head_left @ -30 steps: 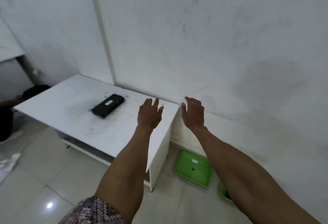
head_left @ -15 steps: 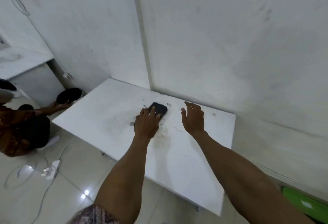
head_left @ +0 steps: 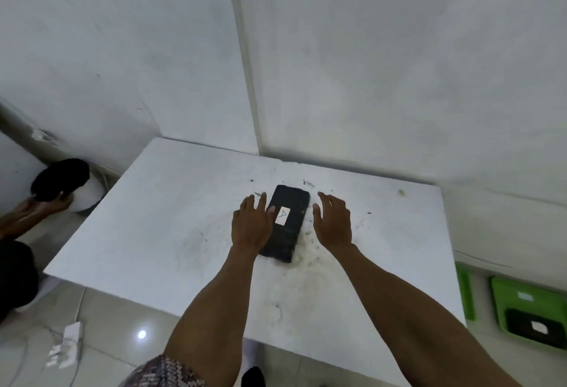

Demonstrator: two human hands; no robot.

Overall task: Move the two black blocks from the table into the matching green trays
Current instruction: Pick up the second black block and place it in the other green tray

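While the black block (head_left: 285,222) lies on the table (head_left: 159,233), both hands' fingers (head_left: 329,202) flank it, spread, gripping nothing

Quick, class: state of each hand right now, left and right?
Left hand: open, fingers against the black block, not gripping.
Right hand: open, holding nothing, beside the block.

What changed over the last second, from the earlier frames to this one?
The view swung left and closer over the table. Both hands came in on the black block: the left hand now rests against its left edge, the right hand open beside it, apart. The block lies unlifted, as before.
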